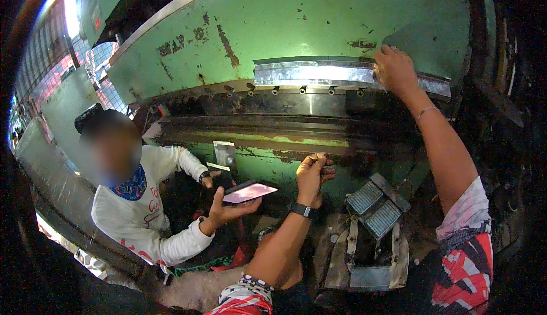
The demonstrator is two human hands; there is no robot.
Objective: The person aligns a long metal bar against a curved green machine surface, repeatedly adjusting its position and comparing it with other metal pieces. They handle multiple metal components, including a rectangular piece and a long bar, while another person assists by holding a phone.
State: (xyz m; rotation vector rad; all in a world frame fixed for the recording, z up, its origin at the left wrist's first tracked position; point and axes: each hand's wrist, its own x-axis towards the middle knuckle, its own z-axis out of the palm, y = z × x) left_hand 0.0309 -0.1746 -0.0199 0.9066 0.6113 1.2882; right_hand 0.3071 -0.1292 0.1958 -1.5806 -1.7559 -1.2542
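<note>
I'm watching from afar as the right hand is gripping a long, shiny, bent silver metal strip toward its right end, the strip lying along a chipped green steel machine — the left hand is hovering lower, half-curled, and I can't tell whether it's pinching anything — while a white-sleeved co-worker is holding a flat, black-edged device

Red lettering on a white sweatshirt — dark characters (worn) on green metal.
</note>
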